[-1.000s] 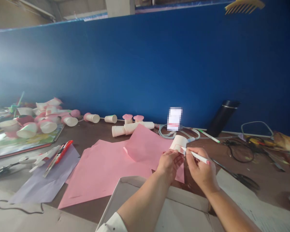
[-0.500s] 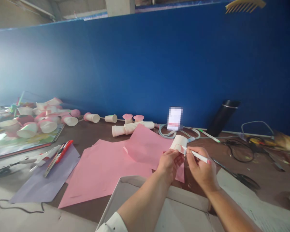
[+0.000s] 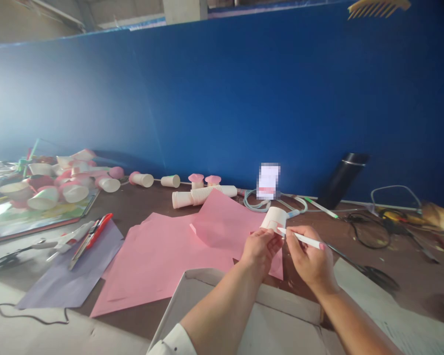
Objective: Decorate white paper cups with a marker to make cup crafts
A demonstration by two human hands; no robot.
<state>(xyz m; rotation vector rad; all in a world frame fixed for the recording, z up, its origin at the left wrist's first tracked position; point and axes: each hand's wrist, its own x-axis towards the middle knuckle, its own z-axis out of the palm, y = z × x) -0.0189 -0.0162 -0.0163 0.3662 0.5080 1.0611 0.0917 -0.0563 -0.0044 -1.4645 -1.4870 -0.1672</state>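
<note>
My left hand [image 3: 259, 249] is closed around the rim end of a white paper cup [image 3: 275, 216], which is held upside down and tilted. Faint pink lines mark the cup's side near my fingers. In my right hand [image 3: 313, 259] is a white marker [image 3: 306, 240] with a pink end, its tip at or very close to the cup wall. Whether the tip touches the cup I cannot tell. Below and left of the cup lie large pink paper sheets [image 3: 159, 261], one with a curled edge.
A row of nested paper cups [image 3: 203, 195] lies behind the sheets, near two pink-topped cups [image 3: 196, 180]. At left are a red utility knife [image 3: 92, 239], a glue gun [image 3: 68, 240] and a heap of cups [image 3: 74, 192]. A black bottle [image 3: 342, 180] leans against the blue partition [image 3: 222, 98].
The marker tip has shifted very slightly on or near the cup's side. Both hands keep their hold, and the view has moved a little.
</note>
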